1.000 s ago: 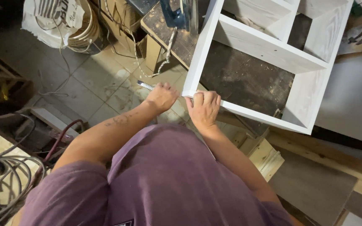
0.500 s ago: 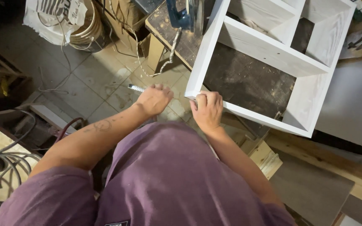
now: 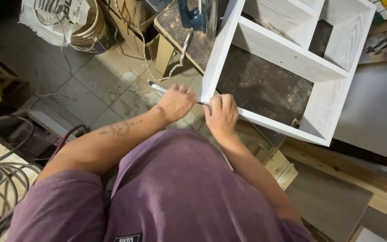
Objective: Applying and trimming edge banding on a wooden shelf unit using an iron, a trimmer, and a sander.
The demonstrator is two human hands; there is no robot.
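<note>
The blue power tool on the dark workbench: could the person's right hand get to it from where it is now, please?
Probably yes: the right hand rests at the white shelf frame's near corner, and the blue power tool stands just beyond that corner with nothing between them.

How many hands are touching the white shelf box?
2. The left hand, holding a thin tool, and the right hand both sit at the near corner of the white shelf box. No other hands show.

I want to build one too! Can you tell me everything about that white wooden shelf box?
The white painted wooden shelf frame is an open box with no back, split by dividers into several compartments; faint wood grain shows. It lies flat on a dark, scuffed workbench, its near corner poking past the bench edge. The person's right hand grips that corner's front edge, and the left hand, holding a slim metal tool, sits against it.
</note>
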